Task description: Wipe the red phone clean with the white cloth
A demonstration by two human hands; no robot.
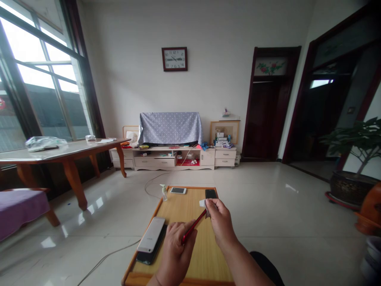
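Above the small wooden table, my left hand is closed on a slim red phone, which shows almost edge-on and slants up to the right. My right hand is closed at the phone's far end, pinching a small white wipe between thumb and fingers. Its palm side and part of the wipe are hidden. Left of my left hand, a silver-white phone lies partly over a dark phone on the tabletop.
At the table's far edge are a clear pump bottle, a white phone and a black phone. A cable runs across the floor at left. A potted plant stands at right, a larger table at left.
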